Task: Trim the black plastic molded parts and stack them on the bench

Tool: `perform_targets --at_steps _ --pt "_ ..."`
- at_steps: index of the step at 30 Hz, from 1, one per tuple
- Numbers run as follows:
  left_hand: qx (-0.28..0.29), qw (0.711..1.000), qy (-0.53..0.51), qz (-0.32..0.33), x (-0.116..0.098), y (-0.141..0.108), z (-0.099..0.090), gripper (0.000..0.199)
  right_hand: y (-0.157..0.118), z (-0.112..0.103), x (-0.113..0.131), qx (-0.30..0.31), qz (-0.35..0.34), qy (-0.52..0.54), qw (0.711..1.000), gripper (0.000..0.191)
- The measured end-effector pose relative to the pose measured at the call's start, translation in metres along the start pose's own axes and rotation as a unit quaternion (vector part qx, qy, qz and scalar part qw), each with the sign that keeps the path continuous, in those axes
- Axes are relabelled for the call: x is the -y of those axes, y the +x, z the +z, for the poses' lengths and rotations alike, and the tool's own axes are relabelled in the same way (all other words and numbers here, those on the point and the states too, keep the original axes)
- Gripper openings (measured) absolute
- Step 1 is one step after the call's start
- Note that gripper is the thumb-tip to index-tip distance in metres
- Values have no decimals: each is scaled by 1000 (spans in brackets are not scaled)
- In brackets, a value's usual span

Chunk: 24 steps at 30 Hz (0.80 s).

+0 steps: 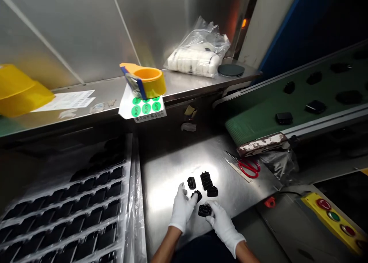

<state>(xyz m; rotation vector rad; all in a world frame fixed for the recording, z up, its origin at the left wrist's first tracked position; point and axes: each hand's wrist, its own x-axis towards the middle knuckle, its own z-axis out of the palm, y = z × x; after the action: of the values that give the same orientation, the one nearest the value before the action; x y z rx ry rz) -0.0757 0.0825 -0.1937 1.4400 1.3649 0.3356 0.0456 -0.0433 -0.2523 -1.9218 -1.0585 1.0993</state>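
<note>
My left hand [183, 206], in a white glove, is over the metal table with its thumb and fingers apart. Its thumb lies against a small black plastic part [197, 195], partly covering it. My right hand [220, 220], also gloved, pinches another black plastic part [204, 210] by its right end, low over the table. Just beyond the hands, a single black part [191, 183] sits on the left. To its right, several more black parts [206, 180] stand close together, with one black part [212, 191] at their near end.
At left is a tray [128, 201] with rows of black parts. Red-handled scissors [248, 167] and a pale-handled blade [238, 170] lie right, below a green conveyor [250, 121] carrying black parts. A tape dispenser [153, 87] and bagged white material [195, 60] rest on the shelf. A yellow button box [330, 217] stands lower right.
</note>
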Motion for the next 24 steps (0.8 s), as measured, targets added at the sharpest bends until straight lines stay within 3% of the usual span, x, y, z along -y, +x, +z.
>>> perform_targets --at_steps 3,7,10,13,16,19,21,24 --pt "3 999 19 41 -20 22 -6 65 7 -2 1 -3 -5 26 1000 43" --pt "105 990 5 90 -34 51 -5 40 20 1 1 10 -24 32 999 23" --pt "138 985 -7 102 -31 53 -10 51 25 -3 1 6 -31 6 999 14" --pt "117 990 3 79 -17 34 -22 79 25 -26 -4 -13 -44 -21 999 6" --pt "82 992 76 56 6 4 -25 116 28 -59 -17 -56 -37 -37 997 30" --pt "44 984 169 23 28 -18 -7 136 40 -80 -25 -49 -34 -60 996 81" --pt "18 975 222 16 39 -20 10 142 53 -81 -25 -18 -36 -84 996 104" --pt "-12 956 285 64 48 -5 29 139 76 -69 -15 28 -57 -109 992 119"
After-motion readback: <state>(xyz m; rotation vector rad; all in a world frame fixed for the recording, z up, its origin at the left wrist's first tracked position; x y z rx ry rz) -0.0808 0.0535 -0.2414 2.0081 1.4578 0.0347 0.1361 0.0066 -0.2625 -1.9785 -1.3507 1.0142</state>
